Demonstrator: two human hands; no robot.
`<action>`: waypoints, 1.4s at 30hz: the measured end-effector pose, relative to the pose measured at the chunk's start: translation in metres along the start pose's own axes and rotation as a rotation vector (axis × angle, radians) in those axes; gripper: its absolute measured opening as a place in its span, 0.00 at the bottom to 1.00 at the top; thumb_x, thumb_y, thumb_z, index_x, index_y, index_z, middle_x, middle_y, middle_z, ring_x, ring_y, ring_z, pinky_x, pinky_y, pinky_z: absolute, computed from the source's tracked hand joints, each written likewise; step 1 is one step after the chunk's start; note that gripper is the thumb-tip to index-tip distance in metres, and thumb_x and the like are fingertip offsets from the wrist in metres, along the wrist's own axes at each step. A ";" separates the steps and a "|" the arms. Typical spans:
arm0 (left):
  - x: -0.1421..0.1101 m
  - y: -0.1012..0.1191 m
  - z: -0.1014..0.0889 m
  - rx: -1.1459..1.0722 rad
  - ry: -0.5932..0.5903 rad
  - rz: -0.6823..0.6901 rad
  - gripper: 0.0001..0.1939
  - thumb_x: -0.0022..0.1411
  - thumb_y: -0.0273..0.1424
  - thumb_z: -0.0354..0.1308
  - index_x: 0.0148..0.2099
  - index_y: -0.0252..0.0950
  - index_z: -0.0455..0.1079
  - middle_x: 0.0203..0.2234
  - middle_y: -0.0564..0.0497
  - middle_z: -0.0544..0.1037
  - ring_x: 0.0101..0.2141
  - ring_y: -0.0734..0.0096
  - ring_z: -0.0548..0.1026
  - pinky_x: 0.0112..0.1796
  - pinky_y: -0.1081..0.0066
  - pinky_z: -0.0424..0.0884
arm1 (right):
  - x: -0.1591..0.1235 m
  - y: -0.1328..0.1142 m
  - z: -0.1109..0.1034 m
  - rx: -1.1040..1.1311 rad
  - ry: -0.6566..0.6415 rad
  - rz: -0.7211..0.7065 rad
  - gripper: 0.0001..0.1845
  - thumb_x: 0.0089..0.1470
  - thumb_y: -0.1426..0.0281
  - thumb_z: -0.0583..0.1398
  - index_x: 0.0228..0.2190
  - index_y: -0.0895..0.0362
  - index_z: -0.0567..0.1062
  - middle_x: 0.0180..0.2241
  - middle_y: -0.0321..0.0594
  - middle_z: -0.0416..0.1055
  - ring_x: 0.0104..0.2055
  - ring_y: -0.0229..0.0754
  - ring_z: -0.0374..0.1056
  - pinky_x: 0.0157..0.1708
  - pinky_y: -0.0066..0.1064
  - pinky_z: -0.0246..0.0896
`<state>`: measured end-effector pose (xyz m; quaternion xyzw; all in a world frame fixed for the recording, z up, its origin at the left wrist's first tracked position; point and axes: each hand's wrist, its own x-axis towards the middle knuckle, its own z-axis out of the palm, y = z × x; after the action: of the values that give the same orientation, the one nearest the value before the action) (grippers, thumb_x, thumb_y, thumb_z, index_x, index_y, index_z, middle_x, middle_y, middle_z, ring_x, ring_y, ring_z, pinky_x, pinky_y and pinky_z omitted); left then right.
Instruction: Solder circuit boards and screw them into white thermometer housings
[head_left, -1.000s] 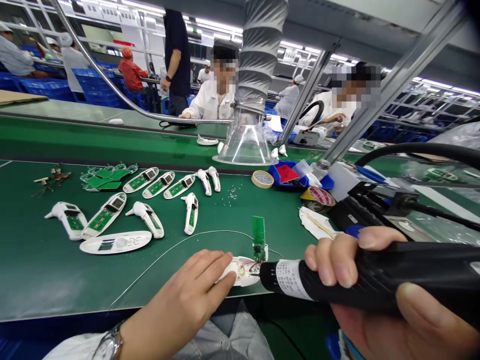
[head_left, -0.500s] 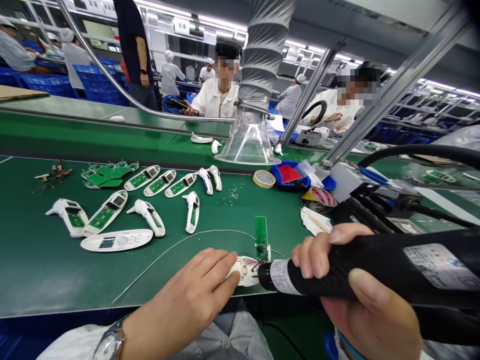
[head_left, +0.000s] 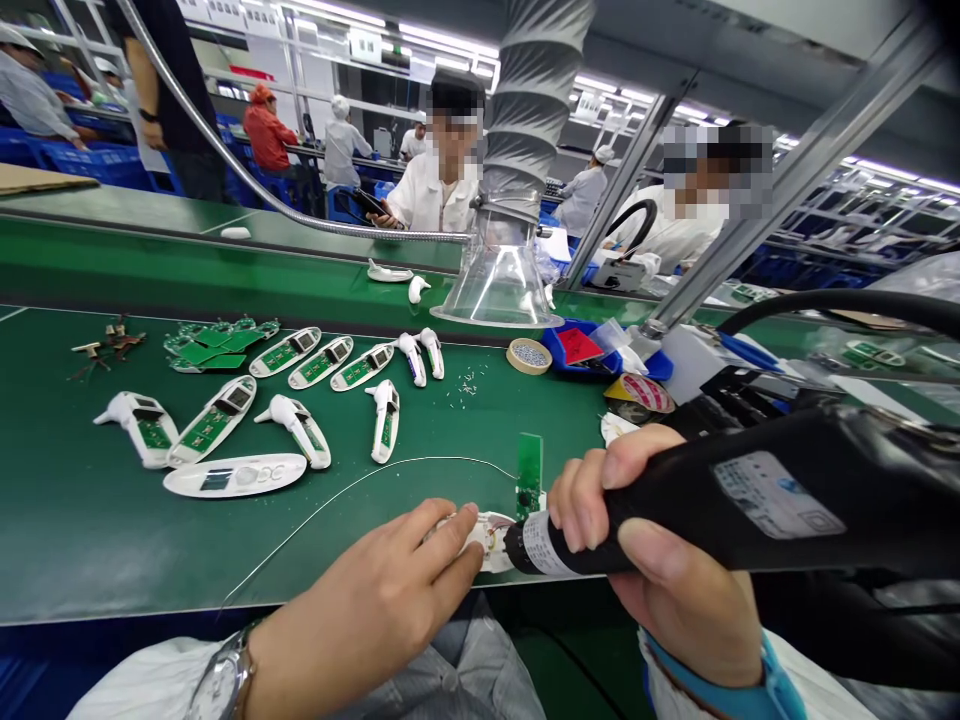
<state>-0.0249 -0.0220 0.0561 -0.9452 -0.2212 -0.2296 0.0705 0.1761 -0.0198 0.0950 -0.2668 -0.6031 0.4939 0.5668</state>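
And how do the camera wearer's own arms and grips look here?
The left grip is a bare, ungloved hand, with a silver metal wristwatch and a loose white fabric sleeve. The right grip is also ungloved, with a bright blue band around the wrist and a matching white sleeve.

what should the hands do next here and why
Probably press the black handheld tool lightly toward the white housing: the right hand grips the tool with its nose over the housing's right end, while the left hand holds the other end. The tool's tip is hidden, so checking its alignment first seems wise.
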 end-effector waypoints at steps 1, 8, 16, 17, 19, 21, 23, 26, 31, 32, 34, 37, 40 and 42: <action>0.001 0.000 0.000 -0.006 0.003 -0.003 0.15 0.63 0.19 0.43 0.47 0.26 0.68 0.44 0.37 0.74 0.44 0.59 0.71 0.39 0.63 0.76 | 0.000 0.001 0.000 0.003 0.011 -0.004 0.10 0.55 0.65 0.61 0.35 0.52 0.64 0.24 0.31 0.64 0.25 0.36 0.61 0.27 0.31 0.58; -0.008 -0.002 0.009 -0.099 0.014 -0.100 0.16 0.62 0.17 0.43 0.48 0.27 0.67 0.46 0.37 0.72 0.44 0.58 0.69 0.38 0.62 0.75 | 0.002 -0.005 -0.001 0.022 0.123 -0.025 0.10 0.53 0.66 0.62 0.34 0.53 0.65 0.23 0.31 0.65 0.24 0.36 0.62 0.28 0.31 0.61; -0.029 0.000 0.044 -0.340 0.182 -0.440 0.11 0.64 0.26 0.50 0.48 0.38 0.67 0.43 0.45 0.73 0.41 0.66 0.72 0.39 0.69 0.75 | 0.037 -0.009 -0.007 0.096 0.421 -0.303 0.14 0.43 0.63 0.67 0.29 0.53 0.69 0.19 0.30 0.65 0.23 0.36 0.60 0.31 0.30 0.63; -0.030 0.001 0.047 -0.373 0.190 -0.456 0.11 0.64 0.26 0.50 0.48 0.38 0.67 0.42 0.46 0.73 0.41 0.67 0.72 0.38 0.70 0.75 | 0.045 -0.001 -0.008 0.099 0.445 -0.331 0.13 0.44 0.64 0.66 0.30 0.53 0.69 0.20 0.30 0.66 0.24 0.36 0.61 0.32 0.31 0.64; -0.030 0.001 0.051 -0.410 0.200 -0.472 0.10 0.64 0.27 0.51 0.47 0.37 0.68 0.39 0.46 0.75 0.39 0.68 0.73 0.37 0.70 0.75 | 0.060 0.020 -0.011 0.074 0.482 -0.365 0.10 0.47 0.67 0.64 0.32 0.53 0.68 0.21 0.29 0.67 0.26 0.37 0.63 0.35 0.33 0.63; -0.030 0.002 0.054 -0.397 0.216 -0.460 0.09 0.63 0.27 0.51 0.45 0.36 0.68 0.36 0.46 0.75 0.38 0.66 0.73 0.36 0.69 0.75 | 0.072 0.042 -0.014 0.035 0.500 -0.361 0.09 0.49 0.69 0.62 0.33 0.53 0.67 0.22 0.29 0.68 0.27 0.38 0.65 0.37 0.35 0.62; -0.030 0.001 0.056 -0.356 0.226 -0.449 0.09 0.64 0.29 0.51 0.45 0.35 0.68 0.36 0.46 0.76 0.37 0.64 0.74 0.35 0.67 0.76 | 0.080 0.060 -0.016 0.009 0.504 -0.343 0.10 0.49 0.69 0.62 0.34 0.54 0.66 0.23 0.30 0.69 0.28 0.39 0.66 0.37 0.35 0.61; -0.030 0.000 0.059 -0.328 0.217 -0.445 0.11 0.63 0.32 0.52 0.47 0.36 0.67 0.36 0.46 0.76 0.37 0.64 0.74 0.34 0.68 0.76 | 0.085 0.079 -0.020 0.002 0.501 -0.310 0.12 0.50 0.69 0.63 0.35 0.55 0.66 0.24 0.30 0.69 0.29 0.39 0.66 0.37 0.35 0.61; -0.032 -0.001 0.064 -0.317 0.277 -0.458 0.10 0.63 0.32 0.52 0.45 0.35 0.68 0.36 0.44 0.76 0.36 0.64 0.75 0.34 0.68 0.76 | 0.088 0.095 -0.024 -0.014 0.496 -0.274 0.13 0.49 0.69 0.65 0.35 0.55 0.66 0.24 0.31 0.68 0.29 0.40 0.66 0.38 0.36 0.60; -0.032 -0.001 0.064 -0.318 0.291 -0.466 0.10 0.63 0.32 0.52 0.45 0.35 0.69 0.36 0.44 0.76 0.37 0.64 0.75 0.34 0.68 0.76 | 0.089 0.095 -0.023 -0.013 0.501 -0.274 0.13 0.49 0.69 0.65 0.35 0.55 0.67 0.24 0.31 0.68 0.29 0.40 0.66 0.38 0.36 0.60; -0.033 -0.001 0.064 -0.340 0.305 -0.500 0.10 0.63 0.31 0.52 0.45 0.36 0.69 0.37 0.45 0.76 0.38 0.64 0.74 0.35 0.68 0.76 | 0.087 0.088 -0.021 0.000 0.517 -0.286 0.13 0.48 0.69 0.65 0.35 0.55 0.67 0.24 0.30 0.69 0.29 0.39 0.66 0.38 0.35 0.60; -0.033 -0.003 0.059 -0.440 0.339 -0.603 0.09 0.62 0.29 0.53 0.44 0.38 0.69 0.38 0.47 0.76 0.39 0.67 0.74 0.36 0.70 0.76 | 0.075 0.061 -0.012 0.057 0.529 -0.286 0.13 0.46 0.66 0.65 0.33 0.53 0.67 0.22 0.29 0.68 0.28 0.38 0.64 0.39 0.34 0.61; -0.028 -0.007 0.052 -0.537 0.400 -0.756 0.08 0.61 0.30 0.54 0.44 0.39 0.68 0.38 0.48 0.75 0.39 0.67 0.74 0.38 0.68 0.75 | 0.052 0.026 -0.003 0.203 0.537 -0.185 0.16 0.42 0.62 0.66 0.30 0.53 0.67 0.20 0.29 0.63 0.25 0.36 0.60 0.34 0.31 0.63; -0.022 -0.009 0.046 -0.565 0.411 -0.809 0.10 0.61 0.31 0.54 0.46 0.41 0.67 0.40 0.48 0.74 0.41 0.67 0.72 0.41 0.65 0.73 | 0.037 0.008 0.001 0.269 0.540 -0.123 0.18 0.38 0.61 0.68 0.28 0.54 0.68 0.19 0.29 0.59 0.23 0.35 0.57 0.30 0.29 0.63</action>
<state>-0.0282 -0.0116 0.0049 -0.7019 -0.4793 -0.4694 -0.2393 0.1655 0.0156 0.1034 -0.2740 -0.3746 0.4453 0.7657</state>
